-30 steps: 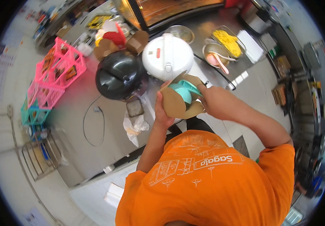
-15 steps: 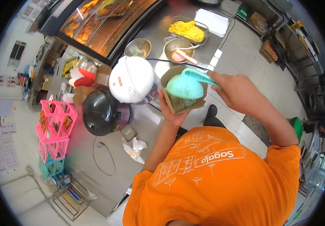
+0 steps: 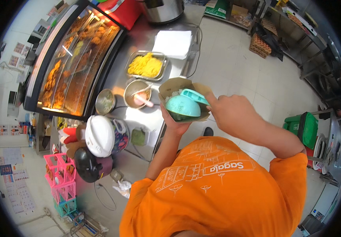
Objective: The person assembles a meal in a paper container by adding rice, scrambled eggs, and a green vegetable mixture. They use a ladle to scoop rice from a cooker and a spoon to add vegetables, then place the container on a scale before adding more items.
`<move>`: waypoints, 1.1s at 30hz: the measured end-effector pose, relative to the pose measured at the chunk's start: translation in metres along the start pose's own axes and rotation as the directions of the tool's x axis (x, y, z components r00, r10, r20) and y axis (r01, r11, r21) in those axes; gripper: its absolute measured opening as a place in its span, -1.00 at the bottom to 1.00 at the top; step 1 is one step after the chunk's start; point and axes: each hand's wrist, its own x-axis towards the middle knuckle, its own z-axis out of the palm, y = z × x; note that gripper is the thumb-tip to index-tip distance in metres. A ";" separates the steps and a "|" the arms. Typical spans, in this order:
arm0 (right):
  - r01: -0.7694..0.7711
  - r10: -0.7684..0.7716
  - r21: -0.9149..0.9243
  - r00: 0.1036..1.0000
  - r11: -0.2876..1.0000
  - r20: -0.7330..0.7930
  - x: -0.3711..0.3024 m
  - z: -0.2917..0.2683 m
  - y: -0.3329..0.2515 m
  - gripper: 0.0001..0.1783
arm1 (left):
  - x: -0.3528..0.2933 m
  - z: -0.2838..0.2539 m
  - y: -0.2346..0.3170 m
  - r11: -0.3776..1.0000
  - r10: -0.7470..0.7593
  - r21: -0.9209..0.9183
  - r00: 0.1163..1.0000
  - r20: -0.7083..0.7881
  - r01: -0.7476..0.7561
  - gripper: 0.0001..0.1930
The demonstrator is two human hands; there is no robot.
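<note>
There is one turquoise scoop (image 3: 183, 106), one hand-held carton (image 3: 173, 85), one white-lidded cooker (image 3: 100, 136) and two food bowls (image 3: 128, 93).

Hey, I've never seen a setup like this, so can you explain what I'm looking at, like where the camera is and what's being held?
Sure. There is no machine here, just a person's two bare hands. The view comes from a wide fisheye camera worn on the head, looking down, so edges bend and the orange shirt fills the lower part.

The left hand holds an open brown paper food box; the right hand grips a turquoise scoop at the box's opening. What looks like white rice shows inside.

On the steel counter are a glass dish of yellow food, a metal bowl with a pink-handled utensil, and a white-lidded cooker beside a black-lidded one. At upper left is a lit display case of food.
</note>
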 end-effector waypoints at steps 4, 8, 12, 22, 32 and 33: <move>-0.067 0.066 -0.035 0.997 0.997 -0.031 0.001 -0.008 0.061 -0.61 | 0.053 0.002 -0.036 0.999 -0.050 0.010 0.999 0.018 0.050 -0.14; -0.074 0.085 0.087 0.988 0.993 -0.130 0.013 -0.032 0.110 -0.55 | 0.102 0.005 -0.055 0.987 -0.154 -0.058 0.988 -0.027 0.152 -0.13; -0.092 0.105 0.082 0.981 0.992 -0.165 0.051 -0.010 0.161 -0.46 | 0.163 0.001 -0.059 0.962 -0.232 -0.147 0.973 -0.005 0.229 -0.24; -0.122 0.137 0.145 0.986 0.982 -0.097 0.182 -0.046 0.304 -0.42 | 0.377 -0.021 -0.060 0.950 -0.291 -0.095 0.954 0.070 0.297 -0.19; -0.091 0.242 0.400 0.908 0.912 -0.343 0.312 -0.116 0.441 -0.55 | 0.590 0.004 -0.042 0.891 -0.390 -0.218 0.917 0.082 0.399 -0.18; -0.031 0.181 0.338 0.888 0.941 -0.422 0.317 -0.111 0.459 -0.56 | 0.604 0.004 -0.046 0.888 -0.390 -0.218 0.914 0.111 0.406 -0.20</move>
